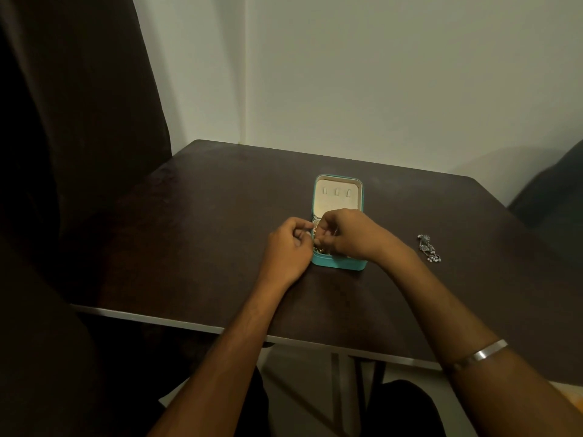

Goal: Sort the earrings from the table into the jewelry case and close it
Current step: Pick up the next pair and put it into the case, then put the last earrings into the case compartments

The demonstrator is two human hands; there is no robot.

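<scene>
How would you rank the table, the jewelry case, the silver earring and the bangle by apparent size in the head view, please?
1. Table.
2. Jewelry case, open, partly hidden by both hands.
3 and 4. Silver earring and bangle: similar in apparent size; the bangle is nearer the camera and only partly visible, so I won't rank them.

Dim, warm-tinted light throughout. Wall (378,74) is the brightest area, greyish, evenly lit. Dark curtain (79,121) at left falls to near black, no detail. Tabletop (220,216) shows a faint sheen at its far left. Soft shadow on wall at far right. Wide-angle bending at edges; slight overall softness; bangle (482,353) catches a glint.
</scene>
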